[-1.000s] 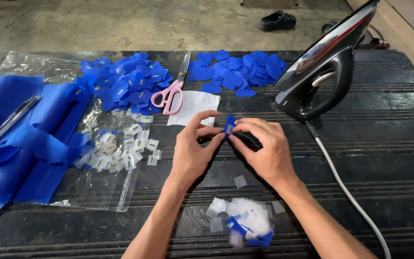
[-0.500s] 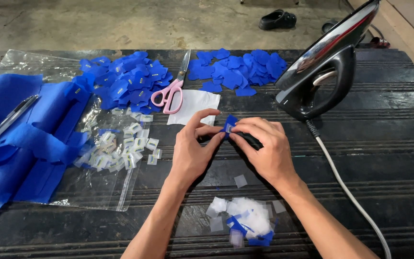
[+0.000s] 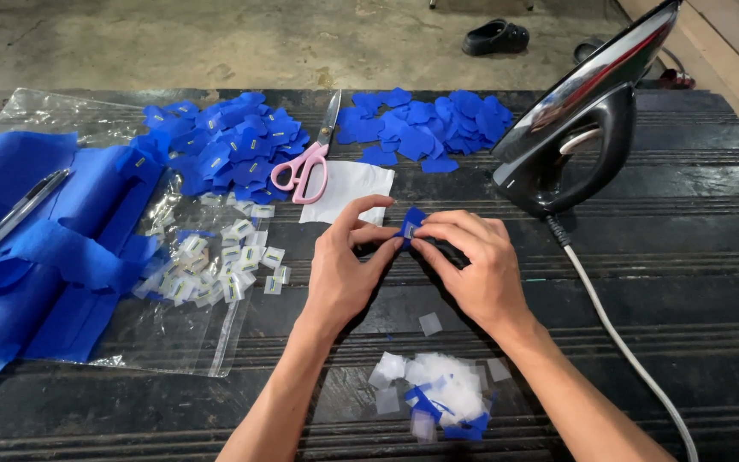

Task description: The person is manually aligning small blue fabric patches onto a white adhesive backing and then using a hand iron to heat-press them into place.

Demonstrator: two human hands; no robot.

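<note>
Over the middle of a dark ribbed table (image 3: 694,282), my left hand (image 3: 344,269) and my right hand (image 3: 472,265) meet. Together they pinch a small blue felt piece (image 3: 410,222) with a tiny pale tab on it, thumbs and forefingers closed on its edges. A white sheet (image 3: 348,190) lies just behind the hands. Near my wrists sits a small heap of white scraps and blue offcuts (image 3: 438,395).
Pink-handled scissors (image 3: 305,167) lie behind the hands between two heaps of blue felt pieces (image 3: 233,141) (image 3: 425,124). An upright black iron (image 3: 579,120) with a white cord (image 3: 626,342) stands right. Left: blue fabric (image 3: 36,257), a pen (image 3: 14,214), a plastic bag with small clips (image 3: 215,269).
Both hands stay in place on the blue piece; only the fingertips shift slightly on it.
</note>
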